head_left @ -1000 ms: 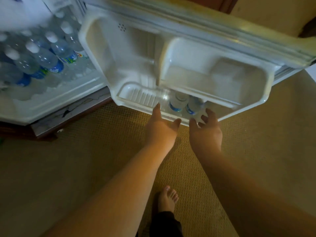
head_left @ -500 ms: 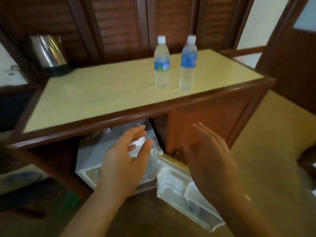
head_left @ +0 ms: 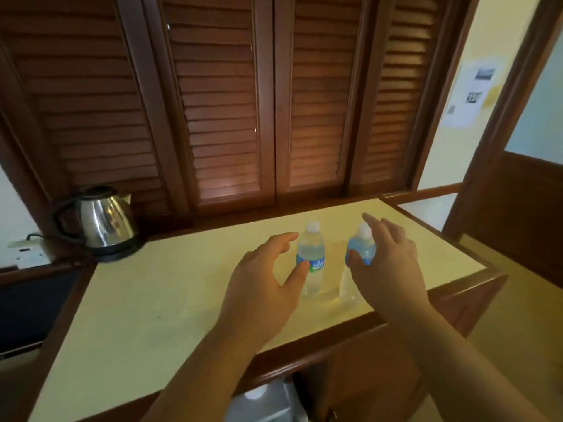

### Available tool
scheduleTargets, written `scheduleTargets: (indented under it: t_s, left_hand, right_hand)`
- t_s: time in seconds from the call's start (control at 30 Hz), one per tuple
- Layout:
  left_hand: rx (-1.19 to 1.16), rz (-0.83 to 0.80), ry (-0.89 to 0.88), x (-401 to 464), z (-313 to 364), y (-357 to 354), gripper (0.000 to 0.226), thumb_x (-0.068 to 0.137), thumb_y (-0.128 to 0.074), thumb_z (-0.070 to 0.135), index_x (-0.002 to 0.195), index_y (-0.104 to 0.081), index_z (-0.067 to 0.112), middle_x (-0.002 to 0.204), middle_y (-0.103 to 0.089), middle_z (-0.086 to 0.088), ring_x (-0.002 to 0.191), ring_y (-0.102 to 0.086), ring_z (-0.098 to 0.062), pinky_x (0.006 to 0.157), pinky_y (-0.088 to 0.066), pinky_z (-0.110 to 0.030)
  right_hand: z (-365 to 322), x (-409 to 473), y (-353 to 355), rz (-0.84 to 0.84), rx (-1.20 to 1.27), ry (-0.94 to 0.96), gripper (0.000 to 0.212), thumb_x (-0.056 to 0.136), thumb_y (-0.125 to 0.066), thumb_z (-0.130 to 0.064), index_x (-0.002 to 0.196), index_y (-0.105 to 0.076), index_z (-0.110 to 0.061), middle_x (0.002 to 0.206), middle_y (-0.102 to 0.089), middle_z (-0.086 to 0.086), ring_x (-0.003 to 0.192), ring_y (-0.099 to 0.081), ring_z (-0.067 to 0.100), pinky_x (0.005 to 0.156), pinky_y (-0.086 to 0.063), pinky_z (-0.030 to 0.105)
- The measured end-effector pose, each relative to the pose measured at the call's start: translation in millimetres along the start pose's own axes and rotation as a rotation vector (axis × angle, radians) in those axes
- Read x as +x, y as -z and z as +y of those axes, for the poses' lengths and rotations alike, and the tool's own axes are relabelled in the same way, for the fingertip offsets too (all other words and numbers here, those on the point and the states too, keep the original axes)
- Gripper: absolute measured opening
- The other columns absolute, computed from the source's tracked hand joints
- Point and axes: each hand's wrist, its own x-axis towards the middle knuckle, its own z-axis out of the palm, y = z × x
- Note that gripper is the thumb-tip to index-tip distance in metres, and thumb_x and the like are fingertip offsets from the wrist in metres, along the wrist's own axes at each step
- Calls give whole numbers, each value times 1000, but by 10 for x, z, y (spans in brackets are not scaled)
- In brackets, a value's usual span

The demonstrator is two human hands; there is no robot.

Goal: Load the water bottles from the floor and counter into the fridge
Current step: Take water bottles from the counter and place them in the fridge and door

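Since both water bottles (head_left: 310, 260) stand upright side by side on the cream surface (head_left: 158, 300), full and probably weighty, their smooth plastic wants a grip around the labelled middle; the left hand (head_left: 262, 287) and right hand (head_left: 387, 263) hover spread, holding nothing.

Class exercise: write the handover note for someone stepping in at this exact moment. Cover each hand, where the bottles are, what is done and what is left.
Left hand: open, cupped beside the left bottle, no grip yet.
Right hand: open, spread around the right bottle, not closed on it.
Both bottles stand upright, side by side, on the counter; a kettle sits at its far left.
Done: nothing lifted here yet.
Left: grip both bottles and load them into the fridge below the counter.
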Motion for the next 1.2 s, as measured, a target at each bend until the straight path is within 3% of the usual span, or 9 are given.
scheduleTargets:
  t_s: [0.1, 0.2, 0.33, 0.5, 0.7, 0.8, 0.97, 1.1, 1.2]
  left_hand:
    - [42, -126, -38, 602, 4, -279, 61, 93, -62, 52, 149, -38, 47, 146, -51, 19, 129, -50, -8, 101, -47, -26]
    - [79, -232, -46, 1086, -127, -571, 68, 94, -60, 54, 153, -28, 48, 143, -52, 10, 127, -51, -13, 95, -47, -28]
    - [100, -221, 9, 1368, -384, -858, 48, 97, -57, 51, 143, -49, 39, 131, -65, 6, 118, -62, -16, 84, -48, -22]
    - [118, -143, -62, 1332, -424, -903, 39, 97, -59, 51, 131, -63, 34, 113, -75, 8, 99, -69, -11, 76, -53, -21]
    - [107, -162, -213, 860, -241, -736, 46, 91, -60, 54, 129, -67, 29, 108, -76, 11, 89, -71, -4, 66, -45, -8]
    - [74, -136, -272, 560, -126, -592, 45, 92, -62, 52, 127, -70, 24, 104, -78, 9, 85, -73, -7, 66, -58, -20]
    - [81, -85, -335, -127, 65, -446, 43, 94, -62, 49, 124, -72, 19, 100, -78, 4, 84, -73, -9, 65, -47, -8]
    - [126, -82, -338, -909, 20, -498, 42, 95, -63, 43, 124, -71, 14, 100, -78, -1, 79, -71, -8, 65, -45, -8]
    - [117, -104, -259, -1509, -245, -695, 39, 94, -68, 41, 123, -72, 16, 98, -77, 1, 78, -70, -7, 64, -51, -15]
  right_hand:
    - [70, 452, -129, -53, -98, -106, 74, 96, -65, -36, 156, -22, -44, 162, -32, 1, 145, -37, 32, 110, -46, 55]
    - [206, 707, -268, -69, -147, -176, 58, 99, -57, -32, 152, -34, -39, 141, -53, 5, 123, -56, 30, 97, -56, 47]
    - [313, 802, -351, 1, -116, -179, 36, 97, -60, -38, 132, -51, -44, 110, -60, -8, 87, -65, 15, 72, -63, 35]
    - [333, 746, -251, 12, -88, -171, 29, 91, -70, -45, 118, -59, -43, 104, -62, -21, 89, -65, 8, 68, -59, 27]
    - [374, 92, 62, 159, -26, -109, 23, 86, -77, -43, 107, -68, -41, 91, -64, -26, 83, -63, 1, 63, -55, 23]
    - [439, -328, 251, 215, 11, -28, 25, 86, -77, -41, 109, -71, -37, 90, -66, -19, 86, -64, 5, 67, -57, 30]
    - [643, -1000, 519, 142, 11, 68, 23, 89, -73, -41, 111, -69, -33, 92, -65, -15, 87, -64, 10, 67, -58, 34]
    - [943, -1574, 436, 63, 50, 72, 23, 86, -75, -39, 106, -64, -41, 92, -63, -18, 86, -63, 7, 71, -54, 19]
    - [1268, -2034, 141, 26, 93, 47, 22, 84, -80, -31, 103, -69, -32, 91, -64, -16, 81, -63, 9, 68, -52, 19]
